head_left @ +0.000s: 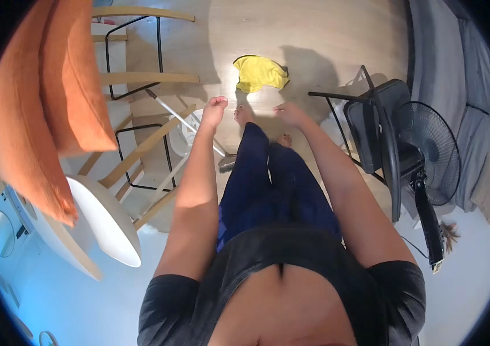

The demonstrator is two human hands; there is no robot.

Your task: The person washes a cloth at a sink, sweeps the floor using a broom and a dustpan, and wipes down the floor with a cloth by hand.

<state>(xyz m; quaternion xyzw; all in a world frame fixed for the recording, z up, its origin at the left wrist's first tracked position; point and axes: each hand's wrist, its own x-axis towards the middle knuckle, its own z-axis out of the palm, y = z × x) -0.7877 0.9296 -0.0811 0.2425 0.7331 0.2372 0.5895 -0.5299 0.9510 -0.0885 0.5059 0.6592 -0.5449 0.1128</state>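
Observation:
My left hand [215,112] is held out in front of me, its fingers curled in and nothing visible in them. Opposite it, my right hand [291,113] also has its fingers bent closed, with nothing showing in its grasp. Beyond both hands and between them is a crumpled yellow cloth [260,74] with a dark edge. Neither hand touches this cloth. It appears to lie on the wooden floor [245,29], just past my bare feet.
Left of me are wood-and-black-metal chair frames, a white chair shell [104,222], an orange cushion [49,104] and a broom [174,115]. To my right stand a black folding chair [380,121] and a black fan [429,153], near a grey sofa [441,57].

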